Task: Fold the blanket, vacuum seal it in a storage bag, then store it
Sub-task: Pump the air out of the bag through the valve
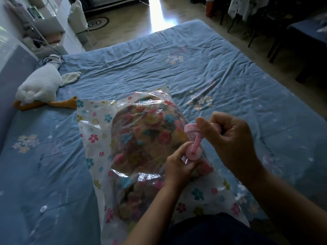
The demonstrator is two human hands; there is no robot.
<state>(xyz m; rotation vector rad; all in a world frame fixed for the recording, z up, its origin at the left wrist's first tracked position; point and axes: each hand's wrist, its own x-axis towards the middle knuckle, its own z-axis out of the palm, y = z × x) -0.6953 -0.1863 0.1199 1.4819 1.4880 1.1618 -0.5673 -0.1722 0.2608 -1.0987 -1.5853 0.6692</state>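
Observation:
A clear storage bag (93, 138) printed with small flowers lies on the blue bed in front of me. The folded floral blanket (141, 131) sits inside it, showing through the plastic. A pink valve (192, 152) sits on the bag's right side. My left hand (178, 167) pinches the valve's base against the bag. A pink cap (190, 129) hangs off the valve by a thin pink strap. My right hand (230, 138), above the valve, grips the cap between thumb and curled fingers.
A white plush goose (40, 84) lies at the bed's left side beside a dark cable. The blue flowered bedsheet (194, 68) stretches ahead. White shelving (53, 23) stands at the far left. Dark chair legs (256, 32) stand on the floor at the right.

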